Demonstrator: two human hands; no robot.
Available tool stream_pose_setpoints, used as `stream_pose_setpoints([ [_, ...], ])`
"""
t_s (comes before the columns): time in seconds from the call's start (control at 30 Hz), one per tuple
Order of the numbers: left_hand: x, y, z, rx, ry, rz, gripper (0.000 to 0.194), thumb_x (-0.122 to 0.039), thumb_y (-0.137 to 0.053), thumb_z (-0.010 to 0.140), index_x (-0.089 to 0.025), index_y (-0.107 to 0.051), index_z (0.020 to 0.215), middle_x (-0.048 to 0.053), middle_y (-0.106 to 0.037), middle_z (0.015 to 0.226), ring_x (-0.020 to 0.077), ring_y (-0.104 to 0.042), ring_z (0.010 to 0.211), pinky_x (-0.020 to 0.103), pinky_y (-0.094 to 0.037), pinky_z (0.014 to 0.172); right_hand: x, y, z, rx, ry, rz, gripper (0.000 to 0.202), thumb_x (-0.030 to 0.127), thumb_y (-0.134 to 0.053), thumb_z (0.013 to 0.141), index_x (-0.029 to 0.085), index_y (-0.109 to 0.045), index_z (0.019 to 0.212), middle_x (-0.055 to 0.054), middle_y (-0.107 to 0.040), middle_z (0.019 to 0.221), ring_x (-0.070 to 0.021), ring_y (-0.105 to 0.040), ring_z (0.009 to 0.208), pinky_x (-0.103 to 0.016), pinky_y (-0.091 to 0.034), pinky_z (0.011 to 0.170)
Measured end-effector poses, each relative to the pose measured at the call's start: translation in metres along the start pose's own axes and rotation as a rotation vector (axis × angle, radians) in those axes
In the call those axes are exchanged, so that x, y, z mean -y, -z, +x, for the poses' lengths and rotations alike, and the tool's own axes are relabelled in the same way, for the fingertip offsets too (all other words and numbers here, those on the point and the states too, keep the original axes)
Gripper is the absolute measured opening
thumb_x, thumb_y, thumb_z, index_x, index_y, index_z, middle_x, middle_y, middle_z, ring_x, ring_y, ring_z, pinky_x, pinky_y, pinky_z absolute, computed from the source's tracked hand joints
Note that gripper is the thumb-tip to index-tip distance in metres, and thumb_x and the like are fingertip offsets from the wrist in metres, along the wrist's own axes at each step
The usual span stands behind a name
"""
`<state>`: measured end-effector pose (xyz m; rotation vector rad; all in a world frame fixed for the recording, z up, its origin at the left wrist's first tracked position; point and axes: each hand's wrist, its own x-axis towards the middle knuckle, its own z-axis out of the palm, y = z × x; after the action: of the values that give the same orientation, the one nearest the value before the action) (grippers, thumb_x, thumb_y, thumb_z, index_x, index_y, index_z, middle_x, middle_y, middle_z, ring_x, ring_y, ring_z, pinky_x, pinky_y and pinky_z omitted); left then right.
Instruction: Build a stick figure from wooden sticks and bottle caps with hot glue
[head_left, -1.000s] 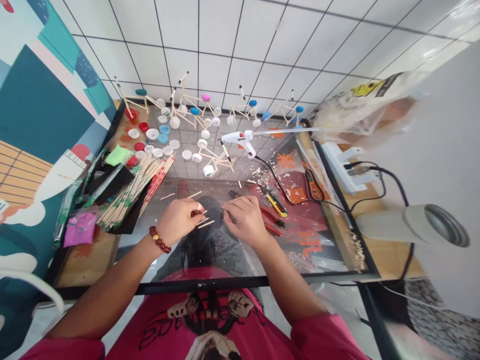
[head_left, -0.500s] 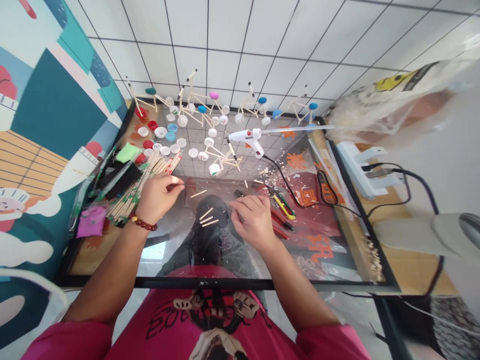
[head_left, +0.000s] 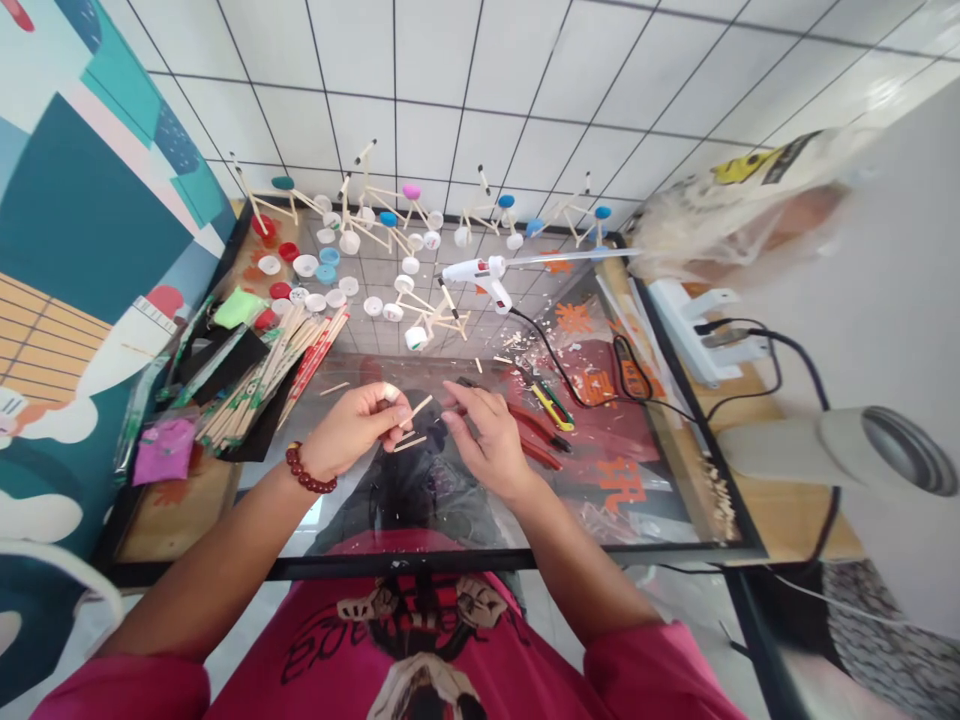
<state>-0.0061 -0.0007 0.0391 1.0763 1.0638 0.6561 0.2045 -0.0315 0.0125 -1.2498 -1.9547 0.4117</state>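
Note:
My left hand [head_left: 367, 425] is over the middle of the glass tabletop, thumb and fingers pinched on a short wooden stick [head_left: 421, 408] that points up and to the right. Short sticks [head_left: 410, 444] lie on the glass just below those fingertips. To the right, my right hand [head_left: 484, 430] has its thumb and fingers apart, with nothing between them. It is close to the held stick but not touching it. Another short stick [head_left: 334, 388] lies to the left, above my left wrist. Pliers with red handles [head_left: 536, 425] are right of my right hand.
A white glue gun [head_left: 480, 275] with a black cord rests behind my hands. Stick-and-cap figures [head_left: 431, 325] and loose bottle caps [head_left: 305, 265] stand further back. Bundled sticks [head_left: 262, 385] are at the left, a yellow cutter [head_left: 553, 408] at the right.
My left hand has moved right to the short sticks and now pinches one. My right hand has opened, its thumb apart from its fingers. The whole view has shifted slightly.

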Motion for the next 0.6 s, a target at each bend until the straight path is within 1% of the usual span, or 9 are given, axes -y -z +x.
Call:
stream_pose_setpoints([
  [0.03, 0.001, -0.004, -0.001, 0.024, 0.029, -0.071, 0.023, -0.033, -0.072, 0.076, -0.016, -0.057, 0.075, -0.002, -0.059, 0.062, 0.008, -0.051, 0.049, 0.021, -0.044, 0.047, 0.001, 0.0, 0.0, 0.0, -0.016, 0.051, 0.03, 0.027, -0.052, 0.098, 0.022, -0.06, 0.127, -0.006, -0.074, 0.099, -0.0189, -0.067, 0.092, -0.035, -0.048, 0.083],
  [0.1, 0.002, -0.012, -0.004, 0.055, 0.072, -0.134, 0.028, -0.034, -0.078, 0.07, -0.015, -0.059, 0.077, -0.002, -0.061, 0.063, 0.008, -0.054, 0.05, 0.02, -0.046, 0.047, 0.003, -0.002, 0.001, -0.002, -0.035, 0.139, 0.023, 0.026, -0.052, 0.098, 0.024, -0.065, 0.118, -0.005, -0.074, 0.095, -0.0178, -0.068, 0.09, -0.033, -0.05, 0.082],
  [0.2, 0.004, -0.02, -0.007, 0.108, 0.121, -0.153, 0.036, -0.034, -0.083, 0.066, -0.014, -0.065, 0.09, 0.0, -0.066, 0.068, 0.0105, -0.06, 0.054, 0.023, -0.052, 0.05, 0.009, -0.002, 0.002, 0.03, -0.027, 0.213, 0.016, 0.025, -0.054, 0.097, 0.024, -0.069, 0.1, -0.003, -0.075, 0.088, -0.0162, -0.069, 0.083, -0.032, -0.052, 0.08],
  [0.27, 0.005, -0.021, -0.008, 0.101, 0.117, -0.13, 0.036, -0.034, -0.083, 0.067, -0.013, -0.067, 0.091, 0.002, -0.068, 0.067, 0.012, -0.062, 0.055, 0.024, -0.054, 0.052, 0.011, 0.003, 0.002, 0.047, -0.019, 0.188, 0.014, 0.024, -0.055, 0.096, 0.024, -0.069, 0.099, -0.003, -0.075, 0.088, -0.0162, -0.069, 0.082, -0.032, -0.052, 0.082],
  [0.37, 0.002, -0.015, -0.009, -0.015, 0.051, -0.164, 0.032, -0.038, -0.082, 0.07, -0.012, -0.068, 0.083, 0.004, -0.068, 0.066, 0.0124, -0.064, 0.056, 0.023, -0.053, 0.053, 0.004, 0.023, -0.005, -0.016, -0.055, 0.027, 0.012, 0.025, -0.06, 0.092, 0.021, -0.065, 0.102, -0.007, -0.071, 0.098, -0.0195, -0.066, 0.094, -0.036, -0.052, 0.088],
  [0.43, -0.002, -0.007, -0.01, -0.059, 0.01, -0.247, 0.034, -0.042, -0.079, 0.073, -0.012, -0.068, 0.087, 0.003, -0.068, 0.066, 0.0122, -0.063, 0.054, 0.022, -0.052, 0.05, -0.007, 0.042, -0.015, -0.028, -0.103, -0.145, 0.013, 0.027, -0.065, 0.088, 0.02, -0.063, 0.099, -0.01, -0.067, 0.103, -0.0233, -0.063, 0.102, -0.04, -0.051, 0.09],
  [0.5, -0.005, -0.001, -0.01, -0.049, -0.005, -0.328, 0.037, -0.043, -0.076, 0.076, -0.013, -0.067, 0.094, 0.002, -0.066, 0.062, 0.012, -0.06, 0.051, 0.022, -0.049, 0.046, -0.02, 0.06, -0.029, 0.054, -0.139, -0.338, 0.025, 0.033, -0.071, 0.084, 0.019, -0.061, 0.102, -0.013, -0.064, 0.112, -0.0286, -0.06, 0.109, -0.046, -0.049, 0.093],
  [0.53, -0.006, 0.001, -0.01, -0.036, -0.004, -0.359, 0.037, -0.043, -0.074, 0.078, -0.014, -0.066, 0.098, 0.001, -0.066, 0.06, 0.0119, -0.059, 0.049, 0.021, -0.048, 0.045, -0.025, 0.067, -0.036, 0.105, -0.168, -0.4, 0.028, 0.035, -0.073, 0.083, 0.018, -0.061, 0.102, -0.014, -0.062, 0.113, -0.0294, -0.059, 0.108, -0.046, -0.049, 0.093],
  [0.6, -0.007, 0.002, -0.011, -0.007, 0.012, -0.411, 0.035, -0.041, -0.071, 0.08, -0.014, -0.064, 0.103, 0.001, -0.066, 0.06, 0.0122, -0.058, 0.048, 0.021, -0.046, 0.044, -0.033, 0.075, -0.047, 0.221, -0.208, -0.473, 0.028, 0.036, -0.073, 0.083, 0.017, -0.061, 0.101, -0.014, -0.061, 0.114, -0.0286, -0.06, 0.103, -0.045, -0.05, 0.089],
])
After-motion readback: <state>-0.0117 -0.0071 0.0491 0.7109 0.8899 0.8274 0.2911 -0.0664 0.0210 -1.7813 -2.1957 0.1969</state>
